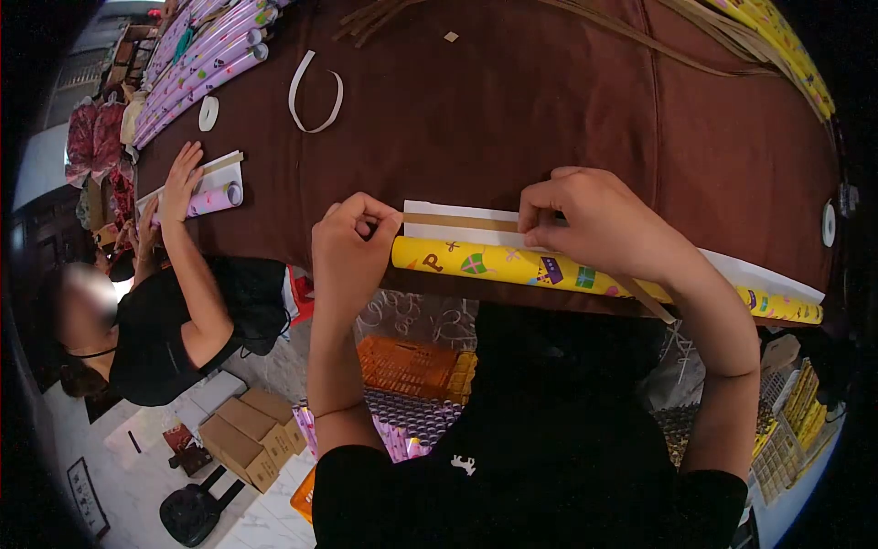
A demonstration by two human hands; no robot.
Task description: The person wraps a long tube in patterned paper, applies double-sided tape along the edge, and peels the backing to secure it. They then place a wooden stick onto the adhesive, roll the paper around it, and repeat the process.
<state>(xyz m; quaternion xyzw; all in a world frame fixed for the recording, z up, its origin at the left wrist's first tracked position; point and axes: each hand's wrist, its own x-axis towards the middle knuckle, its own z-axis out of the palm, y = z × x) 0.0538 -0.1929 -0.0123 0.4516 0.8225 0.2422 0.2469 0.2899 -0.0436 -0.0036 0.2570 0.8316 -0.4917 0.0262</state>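
A yellow patterned paper roll (494, 263) lies along the front edge of the brown cloth-covered table (457, 119). Its white inner flap (457, 209) is turned up behind it, with a tan strip (462, 222) running along the flap. My left hand (357, 240) pinches at the left end of the strip, thumb and index finger together. Over the flap, right of its middle, my right hand (585, 220) has its fingers curled down on the strip. The strip's other end hangs over the roll below my right wrist.
At the left, a co-worker (174, 320) handles a pink roll (215, 199). Pink rolls (206, 69) are stacked at the back left, near a white tape ring (208, 113) and a curled white strip (337, 101). Tan strips (622, 41) and yellow rolls (777, 41) lie at the back right.
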